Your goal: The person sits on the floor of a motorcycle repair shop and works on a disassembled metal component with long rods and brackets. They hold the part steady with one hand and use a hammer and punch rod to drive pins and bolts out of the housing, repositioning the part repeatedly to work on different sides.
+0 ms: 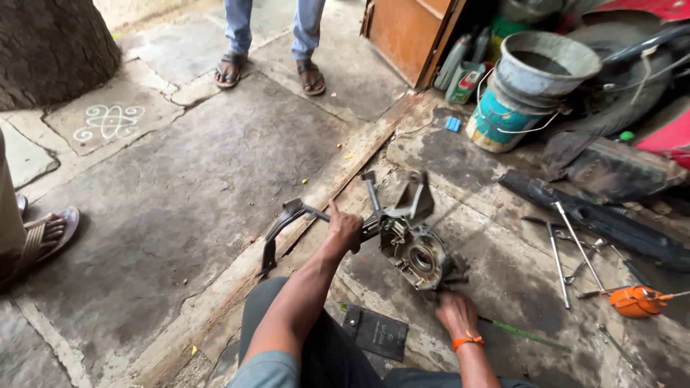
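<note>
Two Hands on a Greasy Engine Casing

Two hands work the engine casing (417, 251), which lies on the concrete floor (180, 208) just ahead of the seated person. Its bent metal lever (287, 223) juts leftward. The left hand (345, 228) is clenched tight around the lever's shaft; greasy metal could let that grip slip. The right hand (454, 310) rests against the casing's near edge, fingers hidden. Loose wrenches (568, 251) and buckets (532, 86) sit further right.
</note>
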